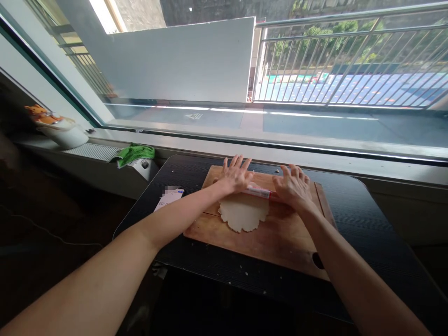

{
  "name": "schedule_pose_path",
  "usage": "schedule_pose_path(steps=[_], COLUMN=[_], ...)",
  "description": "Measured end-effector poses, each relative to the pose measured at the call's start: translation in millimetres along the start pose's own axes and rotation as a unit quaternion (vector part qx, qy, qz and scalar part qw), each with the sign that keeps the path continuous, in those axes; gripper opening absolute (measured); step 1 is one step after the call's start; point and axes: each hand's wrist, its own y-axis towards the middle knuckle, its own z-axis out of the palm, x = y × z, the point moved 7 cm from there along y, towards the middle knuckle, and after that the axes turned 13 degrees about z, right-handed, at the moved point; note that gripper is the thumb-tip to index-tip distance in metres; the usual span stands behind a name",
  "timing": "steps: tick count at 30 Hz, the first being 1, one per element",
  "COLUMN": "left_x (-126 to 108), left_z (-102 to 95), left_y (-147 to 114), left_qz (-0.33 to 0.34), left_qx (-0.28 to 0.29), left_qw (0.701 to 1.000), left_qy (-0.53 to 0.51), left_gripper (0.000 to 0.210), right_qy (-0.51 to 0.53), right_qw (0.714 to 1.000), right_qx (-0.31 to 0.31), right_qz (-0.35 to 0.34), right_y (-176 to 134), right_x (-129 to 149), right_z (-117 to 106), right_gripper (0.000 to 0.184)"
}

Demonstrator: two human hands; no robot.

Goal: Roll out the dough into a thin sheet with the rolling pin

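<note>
A flat sheet of pale dough with a ragged near edge lies on a wooden cutting board. Across its far edge runs a rolling pin with a white and red label, only its middle showing. My left hand rests palm-down over the left part of the pin, fingers stretched forward and spread. Over the right part lies my right hand, its fingers also extended rather than wrapped round the pin. Both hands hide the pin's ends.
The board lies on a black table against a window sill. A phone showing a timer lies left of the board. Beyond the table's left side are a green cloth and a white pot. Small crumbs dot the table's near edge.
</note>
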Motion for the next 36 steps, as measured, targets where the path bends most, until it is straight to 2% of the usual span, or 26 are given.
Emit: schedule_pose_path(steps=[2,4,7,9,11,12,16,18,21,24,26,29,31,33,35,36], left_x=[14.0,19.2,9.7,-0.6,-2.6,0.4,20.3,23.3,13.8,0.0,1.0,15.8,22.2,20.5,12.5,7.1], left_z=[-4.8,-6.0,2.5,4.4,5.6,5.6,0.8,-1.8,4.4,3.4,1.8,1.5,-0.2,0.6,5.0,5.4], left_y=[27.9,31.2,-4.9,-30.8,-36.6,-30.0,20.7,26.8,-4.2,-37.2,-34.2,0.8,18.6,15.7,-5.9,-18.6], left_qz=[-0.054,-0.081,-0.045,0.004,0.016,0.007,-0.058,-0.079,-0.075,-0.045,-0.049,-0.083,-0.097,-0.092,-0.073,-0.055], left_qx=[0.001,0.000,0.004,-0.019,-0.020,-0.013,0.012,0.006,-0.001,-0.055,-0.055,0.000,0.023,0.030,0.025,0.005], left_qw=[0.999,0.997,0.999,1.000,1.000,1.000,0.998,0.996,0.996,0.997,0.997,0.996,0.994,0.994,0.996,0.998], left_qy=[-0.004,-0.012,-0.020,-0.002,0.001,-0.005,-0.030,-0.032,-0.036,0.001,0.003,-0.031,-0.041,-0.041,-0.037,-0.024], left_gripper=[0.065,0.066,0.065,0.065,0.065,0.066,0.068,0.068,0.069,0.067,0.066,0.069,0.070,0.070,0.070,0.069], right_qy=[0.009,0.009,-0.007,-0.017,-0.018,-0.015,0.013,0.019,0.002,-0.008,-0.010,-0.015,-0.014,-0.015,-0.018,-0.019], right_qw=[0.998,0.998,1.000,0.994,0.989,0.990,0.999,0.999,0.997,0.986,0.988,0.999,1.000,1.000,0.996,0.992], right_qx=[0.014,0.008,-0.013,-0.067,-0.095,-0.095,-0.051,-0.045,-0.076,-0.134,-0.123,-0.037,-0.008,-0.022,-0.060,-0.081], right_qz=[0.062,0.066,-0.006,-0.087,-0.114,-0.106,-0.002,0.023,-0.023,-0.100,-0.096,-0.026,0.012,-0.004,-0.065,-0.098], right_y=[30.7,31.0,-17.6,-53.0,-60.5,-50.9,20.5,29.8,-10.4,-57.3,-53.6,-8.0,12.1,4.4,-27.0,-45.4], right_x=[-0.4,0.3,-0.1,2.1,1.8,1.6,-0.6,-1.2,-1.5,-0.7,0.2,3.1,4.4,6.4,8.4,8.9], right_z=[-2.8,-5.2,-1.3,-2.3,-2.7,-2.3,-0.4,-1.6,-1.8,-4.7,-5.3,-1.6,-2.8,-6.3,-8.0,-8.1], right_gripper=[0.059,0.058,0.054,0.050,0.049,0.049,0.054,0.055,0.051,0.049,0.051,0.056,0.058,0.055,0.050,0.048])
